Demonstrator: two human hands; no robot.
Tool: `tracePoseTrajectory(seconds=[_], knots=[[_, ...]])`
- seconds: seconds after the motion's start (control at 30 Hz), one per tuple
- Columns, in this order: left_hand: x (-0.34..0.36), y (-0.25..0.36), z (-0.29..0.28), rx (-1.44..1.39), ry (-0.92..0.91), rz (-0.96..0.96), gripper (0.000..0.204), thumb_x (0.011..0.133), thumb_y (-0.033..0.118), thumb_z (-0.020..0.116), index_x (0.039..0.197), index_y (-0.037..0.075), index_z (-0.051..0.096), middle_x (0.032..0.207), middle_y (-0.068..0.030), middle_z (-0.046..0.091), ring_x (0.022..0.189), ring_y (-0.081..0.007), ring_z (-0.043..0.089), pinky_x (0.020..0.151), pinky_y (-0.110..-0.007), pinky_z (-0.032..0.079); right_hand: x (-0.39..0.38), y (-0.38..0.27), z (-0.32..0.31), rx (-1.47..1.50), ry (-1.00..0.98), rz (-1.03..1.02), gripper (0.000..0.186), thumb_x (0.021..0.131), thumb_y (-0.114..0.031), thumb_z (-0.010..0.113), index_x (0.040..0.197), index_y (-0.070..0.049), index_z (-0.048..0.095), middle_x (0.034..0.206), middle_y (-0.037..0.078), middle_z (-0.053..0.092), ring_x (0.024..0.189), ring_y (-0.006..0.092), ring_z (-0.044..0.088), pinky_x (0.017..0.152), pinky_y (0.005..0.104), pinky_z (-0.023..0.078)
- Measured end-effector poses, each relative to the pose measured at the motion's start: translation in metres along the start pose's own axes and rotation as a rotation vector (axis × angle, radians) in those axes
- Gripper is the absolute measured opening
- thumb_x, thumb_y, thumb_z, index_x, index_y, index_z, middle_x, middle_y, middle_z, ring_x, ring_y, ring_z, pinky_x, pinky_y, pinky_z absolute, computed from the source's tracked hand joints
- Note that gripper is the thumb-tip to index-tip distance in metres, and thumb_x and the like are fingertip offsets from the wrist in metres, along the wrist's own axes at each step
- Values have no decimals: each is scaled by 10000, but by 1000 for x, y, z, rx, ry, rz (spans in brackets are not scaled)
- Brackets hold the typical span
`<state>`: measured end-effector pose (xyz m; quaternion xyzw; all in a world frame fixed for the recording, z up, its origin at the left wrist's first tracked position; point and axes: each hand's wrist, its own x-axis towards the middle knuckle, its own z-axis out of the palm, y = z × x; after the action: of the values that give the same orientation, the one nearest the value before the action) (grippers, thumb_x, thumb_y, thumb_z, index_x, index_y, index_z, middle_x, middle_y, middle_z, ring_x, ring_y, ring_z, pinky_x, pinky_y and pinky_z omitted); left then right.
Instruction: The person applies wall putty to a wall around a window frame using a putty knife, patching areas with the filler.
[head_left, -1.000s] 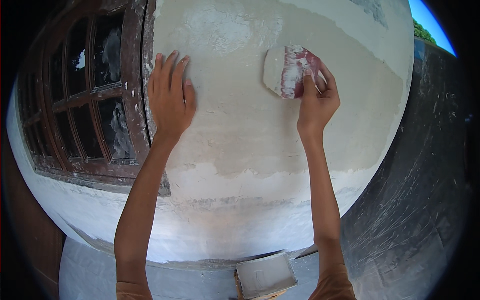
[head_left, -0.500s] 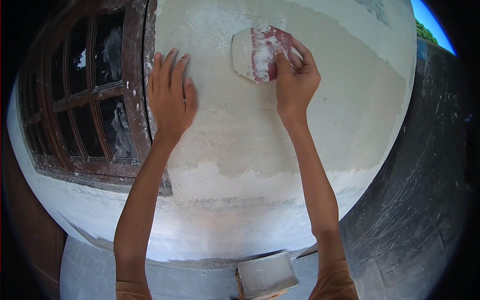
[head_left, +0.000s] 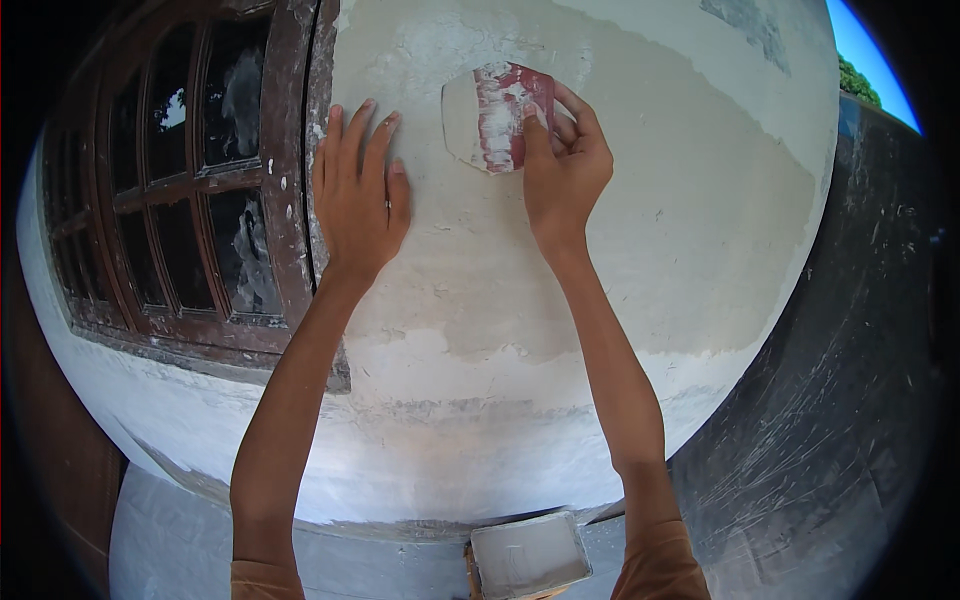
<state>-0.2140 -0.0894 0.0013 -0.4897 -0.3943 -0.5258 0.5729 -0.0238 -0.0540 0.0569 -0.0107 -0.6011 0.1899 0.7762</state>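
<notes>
My right hand (head_left: pixel 570 182) grips a flat putty scraper (head_left: pixel 498 118), thumb on its near face and some fingers hidden behind it. The scraper is maroon, smeared with white, with a pale left part that looks coated in putty. It lies against or very close to the wall (head_left: pixel 470 270), whose upper area has a beige-grey coat. To the left, my left hand (head_left: pixel 360 210) rests flat on the wall beside the window frame, fingers stretched upward and thumb apart, holding nothing.
A brown wooden window (head_left: pixel 285 180) with dark, smudged panes fills the left. Below, between my forearms, a rectangular container (head_left: pixel 530 555) with greyish-white content stands near the wall's foot. A dark, scratched surface (head_left: pixel 800 430) stretches along the right.
My right hand has moved the scraper a short way left across the wall, closer to my left hand. The left hand stays beside the window frame; the whole view has shifted slightly.
</notes>
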Motion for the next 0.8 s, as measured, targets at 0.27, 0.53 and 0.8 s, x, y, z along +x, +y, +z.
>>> tracePoseTrajectory(seconds=[0.27,0.53,0.8], knots=[[0,17,6,27,-69,-12,416,915,149,485,1318,72,552,1412,-140,489,1403,-378,338,1112,-503,273,17,-7,-88,-133,446,16,342,921,21,559,1253,91,517,1034,189,684,816,157,686,643,251,566],[-1,-1,3,15,-4,2,413,903,150,496,1304,82,570,1425,-143,479,1401,-377,340,1109,-503,274,-17,4,-27,-146,-13,16,324,925,29,564,1241,87,534,1064,187,686,906,133,665,741,237,534],[0,17,7,28,-58,1,411,900,149,501,1298,75,572,1425,-149,475,1395,-384,346,1107,-510,281,-1,-7,-99,-79,396,30,353,945,4,561,1280,96,496,1051,175,684,879,173,691,719,262,577]])
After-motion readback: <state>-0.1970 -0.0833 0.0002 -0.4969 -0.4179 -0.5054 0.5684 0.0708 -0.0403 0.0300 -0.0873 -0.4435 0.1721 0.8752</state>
